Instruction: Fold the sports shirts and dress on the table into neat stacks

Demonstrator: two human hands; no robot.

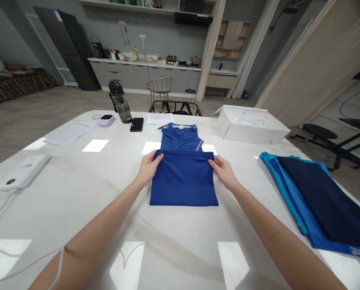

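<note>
Head view: from where I stand, a blue shirt (183, 179) lies flat on the white tabletop (95, 189), right between the person's two hands, with its collar pointing to the far side and a smooth folded panel nearest the person. The left grip (147, 167) is pinched closed on the panel's far left corner, thumb on top of the cloth and the fingers mostly hidden. The right grip (225, 172) is closed the same way on the far right corner, so the edge runs straight from one to the other. Most of the panel lies on the near side of both grips; the collar and a striped sleeve edge lie beyond them.

Off past the right grip sits a pile of folded garments (325, 201), dark navy on top, with an open white box (252, 131) farther back. Beyond the left grip I see a black phone (137, 124) just beside a dark bottle (121, 105), and a white device (25, 172) well off to the left.
</note>
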